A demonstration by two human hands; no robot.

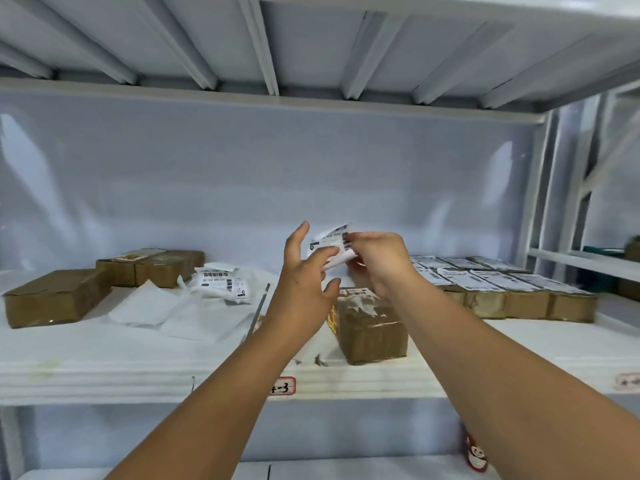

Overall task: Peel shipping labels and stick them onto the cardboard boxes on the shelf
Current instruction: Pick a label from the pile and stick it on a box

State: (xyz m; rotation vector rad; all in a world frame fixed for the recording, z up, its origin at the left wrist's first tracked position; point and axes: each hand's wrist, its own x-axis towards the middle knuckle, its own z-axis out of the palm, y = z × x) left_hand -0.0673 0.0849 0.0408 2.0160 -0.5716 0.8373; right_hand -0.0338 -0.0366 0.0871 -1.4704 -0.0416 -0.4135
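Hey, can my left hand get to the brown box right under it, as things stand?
Probably yes. The box sits near the front of the shelf, just below the left hand, with nothing between them. The right hand pinches the label, so the left looks free.

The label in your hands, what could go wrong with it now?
The label curls in mid-air, pinched by the right hand, so it might fold and stick to itself. The box below has torn white scraps on top, so the label could go on bumpy there. The left hand is spread, not gripping; it may land crooked.
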